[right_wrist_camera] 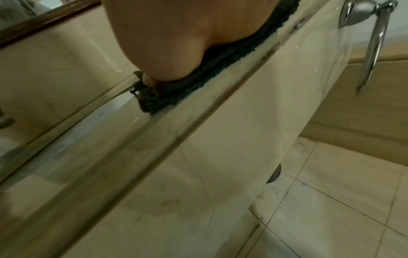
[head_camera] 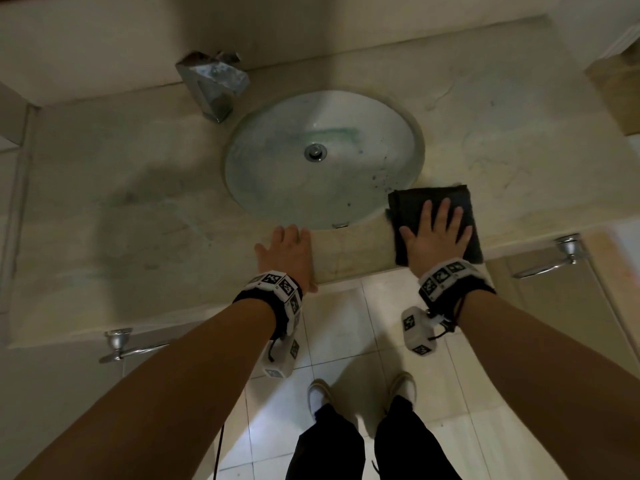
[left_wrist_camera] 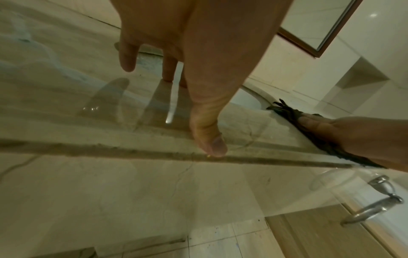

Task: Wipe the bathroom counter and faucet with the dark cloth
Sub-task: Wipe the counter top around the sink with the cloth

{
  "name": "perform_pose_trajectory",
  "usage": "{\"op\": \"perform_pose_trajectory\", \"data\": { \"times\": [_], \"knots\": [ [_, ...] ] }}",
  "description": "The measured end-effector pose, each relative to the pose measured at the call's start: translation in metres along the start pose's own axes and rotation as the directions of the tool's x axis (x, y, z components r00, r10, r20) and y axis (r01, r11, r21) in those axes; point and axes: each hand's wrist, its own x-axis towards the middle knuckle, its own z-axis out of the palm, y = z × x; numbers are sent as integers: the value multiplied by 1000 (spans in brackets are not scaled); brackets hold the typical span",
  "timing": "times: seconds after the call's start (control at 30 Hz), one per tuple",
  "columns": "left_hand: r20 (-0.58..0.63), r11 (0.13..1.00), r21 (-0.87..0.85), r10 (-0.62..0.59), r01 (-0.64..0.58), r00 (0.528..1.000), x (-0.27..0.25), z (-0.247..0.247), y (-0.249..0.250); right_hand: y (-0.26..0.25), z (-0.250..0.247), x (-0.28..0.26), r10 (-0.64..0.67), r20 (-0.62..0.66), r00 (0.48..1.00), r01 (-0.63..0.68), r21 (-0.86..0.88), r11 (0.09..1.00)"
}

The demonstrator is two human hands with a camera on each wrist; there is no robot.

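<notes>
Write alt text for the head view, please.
Seen from above, the right hand presses a folded dark cloth flat on the counter right of the sink. The left hand rests open at the counter's front edge; the faucet stands behind the sink, left.

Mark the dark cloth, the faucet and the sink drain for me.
dark cloth (head_camera: 408,202): head view, bare far-left corner, clear of the right hand.
faucet (head_camera: 213,81): head view, top of the chrome body.
sink drain (head_camera: 315,152): head view, centre of the metal plug.
</notes>
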Motion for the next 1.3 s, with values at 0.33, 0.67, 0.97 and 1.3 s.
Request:
{"op": "perform_pose_trajectory", "data": {
  "times": [0.33,0.67,0.97,1.3],
  "knots": [
    [-26,999,27,-19,20,999,0,-1,5,-94,24,-66,-387,77,919,390,-28,920],
    [27,994,67,-90,88,996,-3,-5,13,-77,23,-52,-491,94,866,493,-9,870],
    [13,992,38,-124,124,992,-4,-13,73,1,4,-1,-565,116,817,573,-53,818],
    [8,990,-103,-95,96,995,27,-29,162,151,-36,85,-366,119,923,375,-64,925]
  ]
}}
